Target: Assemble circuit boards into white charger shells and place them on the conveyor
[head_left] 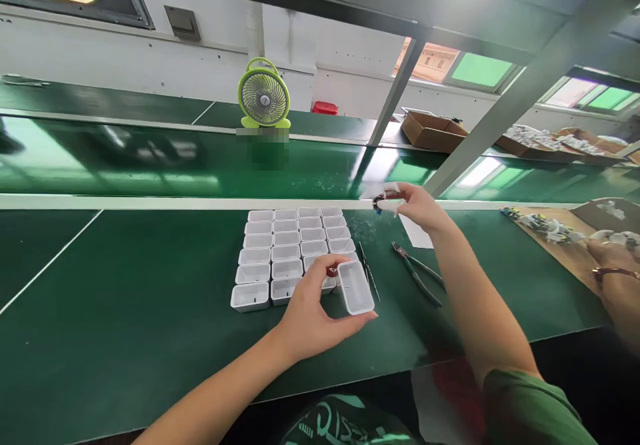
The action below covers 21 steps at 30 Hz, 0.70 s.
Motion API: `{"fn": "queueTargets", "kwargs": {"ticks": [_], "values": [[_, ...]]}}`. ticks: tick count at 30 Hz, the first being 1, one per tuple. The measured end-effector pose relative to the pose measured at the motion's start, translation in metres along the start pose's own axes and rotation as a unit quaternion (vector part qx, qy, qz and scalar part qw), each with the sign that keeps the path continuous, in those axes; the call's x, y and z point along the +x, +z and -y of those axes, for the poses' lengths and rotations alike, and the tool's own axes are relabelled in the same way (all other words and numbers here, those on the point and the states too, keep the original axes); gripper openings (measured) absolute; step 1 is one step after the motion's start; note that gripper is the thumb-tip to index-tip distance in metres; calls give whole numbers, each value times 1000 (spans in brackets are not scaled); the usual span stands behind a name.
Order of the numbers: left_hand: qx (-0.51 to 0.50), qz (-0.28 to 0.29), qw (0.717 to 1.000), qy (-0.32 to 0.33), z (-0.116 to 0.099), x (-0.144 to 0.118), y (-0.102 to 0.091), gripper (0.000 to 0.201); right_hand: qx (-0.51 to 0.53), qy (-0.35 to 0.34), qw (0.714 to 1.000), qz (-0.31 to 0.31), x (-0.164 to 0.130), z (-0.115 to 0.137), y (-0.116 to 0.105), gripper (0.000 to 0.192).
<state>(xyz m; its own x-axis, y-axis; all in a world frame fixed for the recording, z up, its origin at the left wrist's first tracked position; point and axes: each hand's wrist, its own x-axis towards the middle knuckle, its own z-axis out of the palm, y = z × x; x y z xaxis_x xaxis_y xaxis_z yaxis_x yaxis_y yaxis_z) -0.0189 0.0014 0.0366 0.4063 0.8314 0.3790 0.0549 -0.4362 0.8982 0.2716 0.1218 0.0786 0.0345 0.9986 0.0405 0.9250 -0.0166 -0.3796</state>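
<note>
In my left hand (pixel 320 318) is a small white plastic box (pixel 355 287), tilted with its open side toward me, gripped between thumb and fingers. My right hand (pixel 417 206) is raised near the bench's far rail, its fingers closed on a small whitish item (pixel 390 204) with dark and blue bits at one end; its exact kind is unclear. Rows of matching white boxes (pixel 287 253) stand together on the green bench, and my left hand hides part of the front rows. Small dark pieces show inside a few front boxes.
Pliers (pixel 417 275) and dark tweezers (pixel 369 272) lie right of the boxes, near a white paper (pixel 416 233). A co-worker's hand (pixel 613 255) is over a cardboard tray (pixel 555 248) of small parts at right. A green fan (pixel 264 98) and cardboard box (pixel 433 130) stand behind.
</note>
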Motion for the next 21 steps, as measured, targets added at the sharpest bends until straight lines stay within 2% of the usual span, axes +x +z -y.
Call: {"fn": "queueTargets", "kwargs": {"ticks": [1, 2, 4, 5, 6, 8, 11, 13, 17, 21], "values": [[3, -7, 1000, 14, 0, 1, -1, 63, 80, -43, 996, -26, -13, 3, -2, 53], [5, -12, 1000, 27, 1, 1, -3, 64, 227, -100, 967, -62, -26, 7, -1, 59], [12, -12, 999, 49, 2, 3, -5, 67, 471, -188, 858, -81, -51, 19, 9, 74], [22, -8, 998, 55, 2, 3, -6, 69, 541, -207, 812, -72, -63, 26, 17, 76], [37, -5, 998, 59, 3, 4, -7, 70, 586, -215, 778, -68, -74, 31, 26, 72], [77, -8, 995, 64, 4, 6, -9, 70, 631, -227, 741, -30, -93, 39, 44, 71], [116, -18, 989, 85, 5, 9, -11, 69, 641, -237, 730, 1, -111, 41, 61, 78], [122, -8, 987, 108, 7, 10, -12, 70, 633, -239, 736, 9, -118, 41, 62, 72], [105, 12, 986, 126, 11, 9, -12, 76, 605, -253, 755, 24, -125, 45, 52, 62], [91, 6, 988, 126, 13, 9, -11, 76, 562, -246, 790, 13, -128, 48, 41, 59]]}}
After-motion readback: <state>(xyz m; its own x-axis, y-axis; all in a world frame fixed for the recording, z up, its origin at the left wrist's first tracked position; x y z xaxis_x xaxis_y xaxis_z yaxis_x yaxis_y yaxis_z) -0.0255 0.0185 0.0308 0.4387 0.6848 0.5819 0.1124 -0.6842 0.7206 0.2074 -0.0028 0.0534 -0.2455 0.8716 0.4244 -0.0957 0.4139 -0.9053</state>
